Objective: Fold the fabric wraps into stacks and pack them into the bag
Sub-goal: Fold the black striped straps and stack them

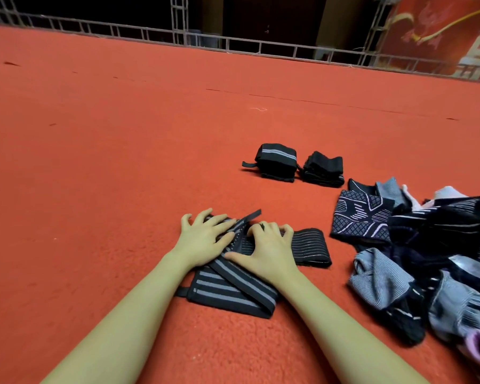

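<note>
Black elastic with grey stripes: that is the wrap point(233, 289) I have under both hands, lying flat on the red carpet point(94, 162) close in front of me. A second black wrap with thin pale lines point(311, 249) sticks out to the right from beneath my fingers. My left hand point(203, 239) sits on the far left end with fingers fanned apart and bent at the tips, pressing down. My right hand point(266, 250) presses beside it, fingers arched, thumb stretched toward the left; whether either hand pinches any fabric I cannot tell. Farther out on the carpet stand two folded stacks, touching: one with a grey band on top point(277, 162), one plain black point(323, 169). To my right sprawls a loose heap of unfolded wraps point(413, 245) in navy, grey and lilac. A metal truss rail point(233, 42) runs along the carpet's far edge.
</note>
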Demonstrator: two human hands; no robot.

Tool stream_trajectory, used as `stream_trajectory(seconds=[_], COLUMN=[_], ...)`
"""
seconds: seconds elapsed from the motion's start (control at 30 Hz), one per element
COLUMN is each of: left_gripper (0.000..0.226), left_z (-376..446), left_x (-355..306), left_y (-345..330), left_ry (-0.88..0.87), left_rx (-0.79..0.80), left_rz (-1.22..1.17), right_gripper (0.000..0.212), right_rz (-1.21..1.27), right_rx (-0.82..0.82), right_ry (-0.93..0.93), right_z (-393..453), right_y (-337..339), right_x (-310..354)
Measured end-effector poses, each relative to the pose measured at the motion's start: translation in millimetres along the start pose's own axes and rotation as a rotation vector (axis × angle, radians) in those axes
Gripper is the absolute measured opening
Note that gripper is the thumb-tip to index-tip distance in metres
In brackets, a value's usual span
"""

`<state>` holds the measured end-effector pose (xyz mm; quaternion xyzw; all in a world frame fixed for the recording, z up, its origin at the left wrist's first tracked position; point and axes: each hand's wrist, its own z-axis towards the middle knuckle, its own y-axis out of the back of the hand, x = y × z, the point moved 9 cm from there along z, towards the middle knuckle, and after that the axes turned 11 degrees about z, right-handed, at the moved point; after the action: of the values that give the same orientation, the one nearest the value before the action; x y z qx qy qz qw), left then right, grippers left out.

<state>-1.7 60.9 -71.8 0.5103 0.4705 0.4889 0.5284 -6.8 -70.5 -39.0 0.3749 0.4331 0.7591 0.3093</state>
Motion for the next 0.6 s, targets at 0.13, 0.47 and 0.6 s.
stream_trajectory(seconds=[0.13,0.47,0.6], left_gripper=[0.07,0.051,0.051], left_z=[-4,-6,-6], left_x=[4,-5,-8], left_y=[-3,-2,0], left_ry=[0.031,0.086,0.09], left_rx=[0.029,0.088,0.154], left_rz=[-0.011,0.082,0.085], right_gripper=[0.04,0.02,0.019], right_rz=[-0.024,0.061,0.034], right_rx=[-0.182,-0.579,-0.677], right_ry=[0.074,-0.055,-0.084], right_z=[-5,-27,-27], right_y=[6,66,94], right_x=[12,-34,-47])
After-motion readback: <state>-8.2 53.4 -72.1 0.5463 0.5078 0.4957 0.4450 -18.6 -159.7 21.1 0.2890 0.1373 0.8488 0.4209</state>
